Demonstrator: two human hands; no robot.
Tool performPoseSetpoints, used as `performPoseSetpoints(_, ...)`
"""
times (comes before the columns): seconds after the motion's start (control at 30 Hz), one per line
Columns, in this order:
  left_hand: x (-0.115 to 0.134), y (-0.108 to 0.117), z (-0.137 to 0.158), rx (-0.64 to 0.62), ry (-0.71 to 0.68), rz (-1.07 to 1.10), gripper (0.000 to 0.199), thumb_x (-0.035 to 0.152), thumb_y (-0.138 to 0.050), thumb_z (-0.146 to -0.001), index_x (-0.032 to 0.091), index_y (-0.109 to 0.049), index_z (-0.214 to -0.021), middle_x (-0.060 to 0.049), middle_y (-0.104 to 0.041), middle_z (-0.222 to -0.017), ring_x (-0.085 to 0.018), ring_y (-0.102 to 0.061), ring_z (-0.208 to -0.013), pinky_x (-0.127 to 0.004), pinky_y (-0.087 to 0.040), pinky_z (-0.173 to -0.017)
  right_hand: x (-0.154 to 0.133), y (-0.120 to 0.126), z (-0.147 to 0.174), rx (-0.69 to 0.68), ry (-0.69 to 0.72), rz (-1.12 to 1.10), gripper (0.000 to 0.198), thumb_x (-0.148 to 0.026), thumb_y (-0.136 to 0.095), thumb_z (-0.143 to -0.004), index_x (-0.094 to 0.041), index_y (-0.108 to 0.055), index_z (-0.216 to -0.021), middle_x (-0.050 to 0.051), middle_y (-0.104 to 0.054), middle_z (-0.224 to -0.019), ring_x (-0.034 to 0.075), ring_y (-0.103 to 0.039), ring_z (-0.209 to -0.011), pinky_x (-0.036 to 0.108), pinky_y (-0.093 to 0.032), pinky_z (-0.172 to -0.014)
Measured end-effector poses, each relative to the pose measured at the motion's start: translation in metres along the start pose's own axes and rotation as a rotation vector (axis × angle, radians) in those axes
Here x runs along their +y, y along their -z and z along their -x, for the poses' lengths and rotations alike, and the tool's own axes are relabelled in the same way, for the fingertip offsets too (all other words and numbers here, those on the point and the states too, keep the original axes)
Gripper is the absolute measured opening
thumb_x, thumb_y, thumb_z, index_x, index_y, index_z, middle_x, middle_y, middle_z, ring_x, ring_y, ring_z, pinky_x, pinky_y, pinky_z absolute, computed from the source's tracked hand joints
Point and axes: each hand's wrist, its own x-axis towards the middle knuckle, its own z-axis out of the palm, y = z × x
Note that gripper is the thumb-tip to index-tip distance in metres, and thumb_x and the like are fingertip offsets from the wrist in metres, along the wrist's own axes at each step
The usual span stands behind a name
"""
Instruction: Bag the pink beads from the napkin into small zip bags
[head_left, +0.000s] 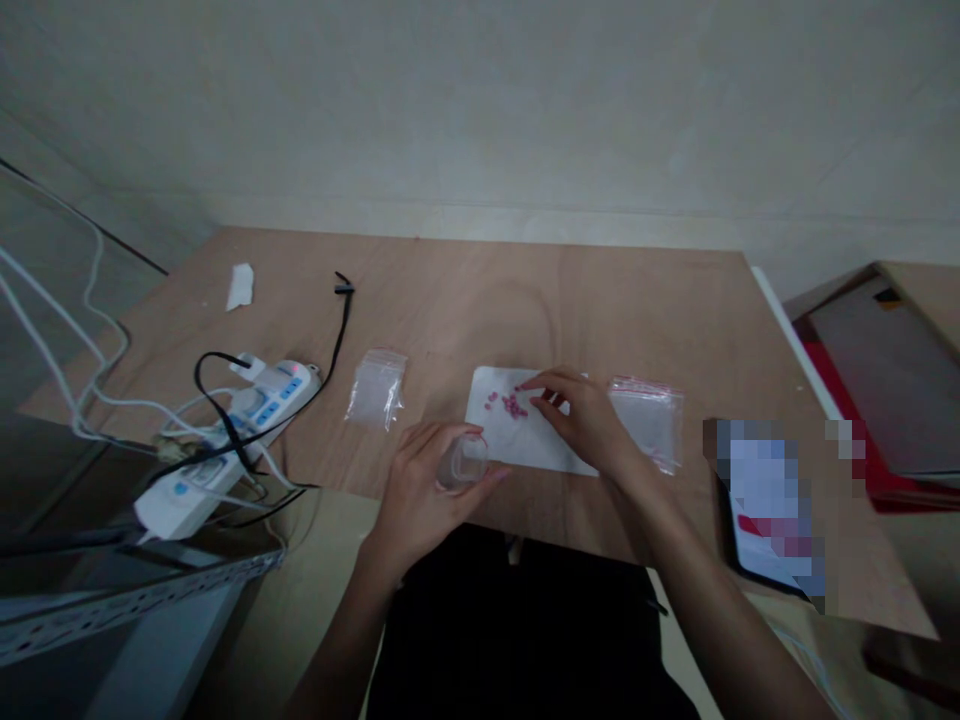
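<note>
My left hand [431, 480] is wrapped round a small clear plastic cup [463, 462], tilted with its mouth toward the right, at the table's near edge. A white sheet [510, 450] lies just right of it. Several small pink bead-like pieces [514, 406] sit on the sheet, most in a loose cluster and a few apart to the left. Over the sheet's right side is my right hand [581, 415], index finger stretched to the edge of the cluster and thumb apart from it. I see nothing held between those fingers.
Clear zip bags lie left [377, 388] and right [646, 420] of the sheet. A white power strip [225, 450] with tangled cables crosses the table's left side. A phone [769, 520], partly blurred out, lies at right, near a red-edged box [892, 380]. A paper scrap [240, 287] is far left.
</note>
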Motion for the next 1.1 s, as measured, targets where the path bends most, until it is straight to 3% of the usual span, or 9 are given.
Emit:
performPoseSetpoints(0.13, -0.001, 0.001, 0.004, -0.021, 0.050, 0.033, 0.033, 0.044, -0.074, -0.076, 0.021, -0.064, -0.098, -0.005, -0.073, -0.092, -0.022, -0.068, -0.085, -0.039, -0.053, -0.080, 0.022, -0.009, -0.019, -0.121, 0.144, 0.158, 0.027, -0.007, -0.056, -0.083, -0.021, -0.075, -0.097, 0.011, -0.070, -0.108, 0.023, -0.066, -0.099, 0.042, -0.053, -0.088)
performPoseSetpoints(0.3, -0.003, 0.003, 0.007, -0.026, 0.076, 0.040, 0.032, 0.042, -0.075, -0.075, 0.021, -0.065, -0.097, -0.005, -0.074, -0.091, -0.022, -0.068, -0.086, -0.038, -0.053, -0.080, 0.025, -0.016, -0.030, -0.212, 0.215, 0.179, 0.023, -0.007, -0.060, -0.082, -0.021, -0.077, -0.082, 0.009, -0.073, -0.093, 0.024, -0.067, -0.094, 0.040, -0.052, -0.087)
performPoseSetpoints(0.6, -0.009, -0.001, 0.005, -0.034, 0.102, 0.060, 0.033, 0.041, -0.076, -0.074, 0.021, -0.066, -0.098, -0.006, -0.074, -0.094, -0.022, -0.069, -0.088, -0.039, -0.053, -0.082, 0.022, -0.017, -0.030, -0.149, 0.176, 0.185, 0.023, -0.004, -0.061, -0.080, -0.020, -0.078, -0.082, 0.010, -0.074, -0.089, 0.025, -0.068, -0.089, 0.038, -0.053, -0.082)
performPoseSetpoints(0.73, -0.010, -0.009, 0.002, -0.021, 0.155, 0.115, 0.034, 0.041, -0.076, -0.074, 0.020, -0.064, -0.097, -0.006, -0.073, -0.095, -0.021, -0.067, -0.087, -0.037, -0.053, -0.081, -0.005, -0.011, -0.017, -0.025, 0.151, 0.127, 0.019, -0.012, -0.060, -0.087, -0.020, -0.076, -0.090, 0.009, -0.074, -0.094, 0.023, -0.068, -0.088, 0.036, -0.053, -0.080)
performPoseSetpoints(0.83, -0.008, -0.018, -0.001, 0.004, 0.206, 0.229, 0.038, 0.039, -0.076, -0.074, 0.020, -0.059, -0.102, -0.004, -0.070, -0.093, -0.020, -0.066, -0.085, -0.034, -0.053, -0.078, -0.039, -0.007, 0.003, 0.046, 0.182, -0.048, 0.015, -0.022, -0.060, -0.090, -0.024, -0.075, -0.093, 0.004, -0.075, -0.091, 0.018, -0.068, -0.082, 0.030, -0.053, -0.073)
performPoseSetpoints(0.97, -0.003, -0.028, -0.005, -0.011, 0.240, 0.439, 0.043, 0.036, -0.077, -0.073, 0.022, -0.052, -0.106, -0.004, -0.067, -0.098, -0.020, -0.065, -0.089, -0.031, -0.052, -0.075, -0.072, -0.004, 0.018, -0.025, 0.259, -0.072, 0.016, -0.024, -0.059, -0.092, -0.022, -0.075, -0.092, 0.004, -0.075, -0.085, 0.018, -0.065, -0.082, 0.029, -0.051, -0.073)
performPoseSetpoints(1.1, -0.002, -0.033, -0.008, -0.013, 0.242, 0.540, 0.043, 0.031, -0.076, -0.072, 0.023, -0.049, -0.104, -0.002, -0.065, -0.094, -0.019, -0.064, -0.086, -0.029, -0.050, -0.072, -0.078, 0.003, 0.018, -0.169, 0.294, -0.026, 0.019, -0.026, -0.057, -0.093, -0.018, -0.074, -0.095, 0.005, -0.076, -0.092, 0.019, -0.064, -0.085, 0.032, -0.050, -0.080)
